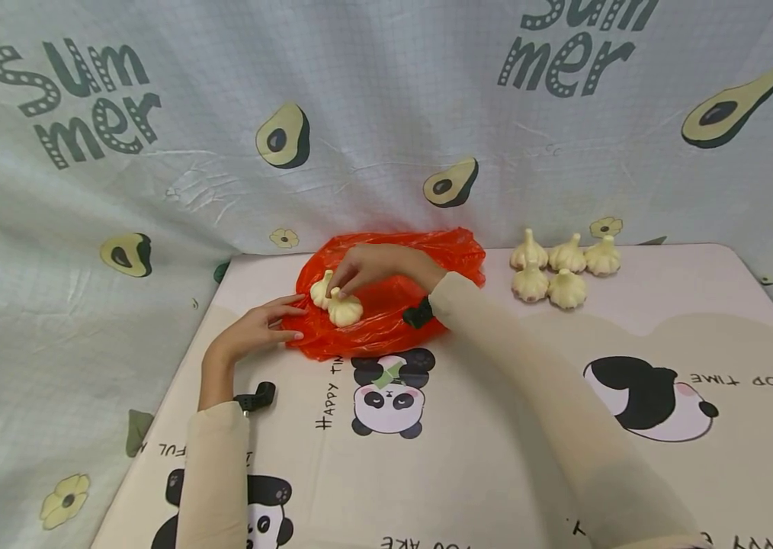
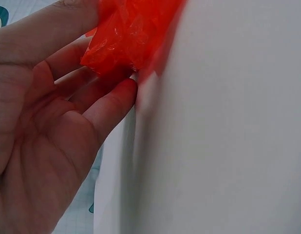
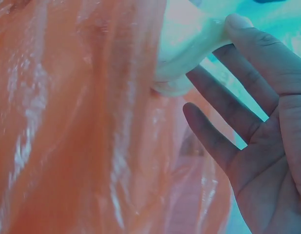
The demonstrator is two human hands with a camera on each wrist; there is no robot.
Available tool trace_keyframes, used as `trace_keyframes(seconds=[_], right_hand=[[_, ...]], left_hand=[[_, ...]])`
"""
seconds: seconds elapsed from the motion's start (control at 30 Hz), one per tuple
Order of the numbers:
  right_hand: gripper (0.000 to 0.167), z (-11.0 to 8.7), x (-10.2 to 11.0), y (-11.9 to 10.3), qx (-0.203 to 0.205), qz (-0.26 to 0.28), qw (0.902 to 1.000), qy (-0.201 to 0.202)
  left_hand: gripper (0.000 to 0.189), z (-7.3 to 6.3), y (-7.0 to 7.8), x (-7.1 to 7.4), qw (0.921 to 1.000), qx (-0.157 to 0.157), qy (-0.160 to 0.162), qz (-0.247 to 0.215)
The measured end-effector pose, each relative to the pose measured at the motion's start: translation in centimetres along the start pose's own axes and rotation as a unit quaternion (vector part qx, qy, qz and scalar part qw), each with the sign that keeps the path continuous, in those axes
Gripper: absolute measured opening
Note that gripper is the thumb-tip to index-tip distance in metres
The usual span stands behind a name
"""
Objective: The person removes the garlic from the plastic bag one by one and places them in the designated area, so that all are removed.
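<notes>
A red plastic bag (image 1: 386,305) lies spread on the table, with two garlic bulbs on it. My right hand (image 1: 373,267) pinches the stem of the nearer garlic bulb (image 1: 345,309) between thumb and fingers, its other fingers loosely extended in the right wrist view. The second garlic bulb (image 1: 321,290) sits right behind it. At the bag's left edge, my left hand (image 1: 256,332) holds the crumpled plastic (image 2: 123,41) between thumb and fingers. Some left fingertips are hidden behind the plastic in the left wrist view.
Several garlic bulbs (image 1: 567,290) stand grouped at the table's back right. The table (image 1: 496,442) has a panda-print cover. Behind it hangs an avocado-print cloth (image 1: 373,122) along the back edge. Both wrists wear a small black camera (image 1: 417,313).
</notes>
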State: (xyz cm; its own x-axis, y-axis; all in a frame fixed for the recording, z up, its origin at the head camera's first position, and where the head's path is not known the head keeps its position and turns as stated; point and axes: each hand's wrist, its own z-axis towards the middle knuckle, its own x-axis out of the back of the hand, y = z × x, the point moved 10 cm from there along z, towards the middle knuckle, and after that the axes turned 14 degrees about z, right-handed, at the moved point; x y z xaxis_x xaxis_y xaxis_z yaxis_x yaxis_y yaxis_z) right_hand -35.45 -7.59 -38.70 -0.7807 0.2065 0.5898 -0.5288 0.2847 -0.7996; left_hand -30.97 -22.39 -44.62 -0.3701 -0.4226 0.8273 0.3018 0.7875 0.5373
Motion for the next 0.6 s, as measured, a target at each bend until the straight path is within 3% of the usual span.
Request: trace_keyframes(seconds=[0.3, 0.6], right_hand=[[0.025, -2.9, 1.6, -1.3, 0.024, 0.03, 0.9975, 0.06], [0.029, -6.4, 1.6, -1.7, 0.046, 0.086, 0.9897, 0.105]], left_hand=[[0.046, 0.0, 0.0, -0.1, 1.0, 0.001, 0.004, 0.002], [0.046, 0.0, -0.2, -0.3, 0.9999, 0.002, 0.006, 0.01]])
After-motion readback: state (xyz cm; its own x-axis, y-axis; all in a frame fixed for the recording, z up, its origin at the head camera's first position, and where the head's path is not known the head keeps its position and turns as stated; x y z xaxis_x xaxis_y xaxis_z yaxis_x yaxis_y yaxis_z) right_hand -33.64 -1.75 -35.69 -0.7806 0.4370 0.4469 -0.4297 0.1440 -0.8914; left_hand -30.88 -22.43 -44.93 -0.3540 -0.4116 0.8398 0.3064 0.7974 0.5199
